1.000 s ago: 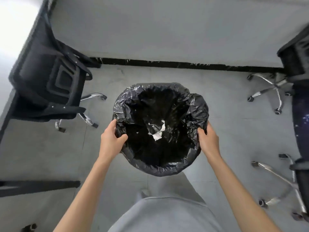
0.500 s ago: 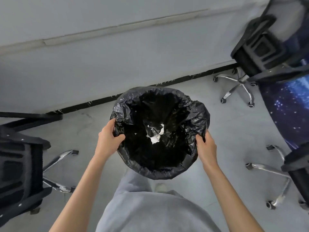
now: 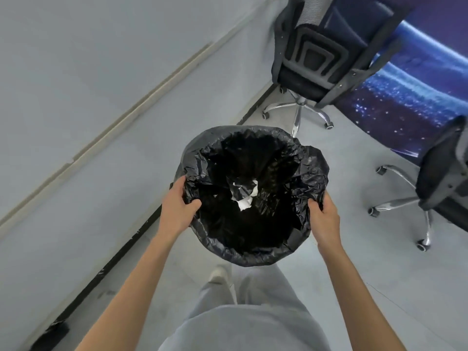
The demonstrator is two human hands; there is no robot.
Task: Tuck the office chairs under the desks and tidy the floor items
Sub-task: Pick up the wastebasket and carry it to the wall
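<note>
A round trash bin lined with a black plastic bag (image 3: 283, 239) is carried in front of me above the floor. My left hand (image 3: 177, 207) grips its left rim, thumb hooked over the bag's edge. My right hand (image 3: 323, 217) grips the right rim the same way. A crumpled white paper (image 3: 245, 200) lies at the bottom of the bag. One black office chair (image 3: 311, 59) stands at the top, its chrome base out on the floor. A second office chair (image 3: 440, 183) stands at the right edge, partly cut off.
A grey wall (image 3: 88, 97) with a black skirting strip (image 3: 126, 244) runs diagonally on the left. A blue starry panel (image 3: 405, 97) stands behind the chairs at the upper right. Grey floor (image 3: 379, 274) spreads to my right. My shoe (image 3: 219, 273) shows below the bin.
I have turned to the right while carrying the bin. The left-hand chair has left the view, the two right-hand chairs have come nearer, and the wall now runs diagonally. Both grips are unchanged.
</note>
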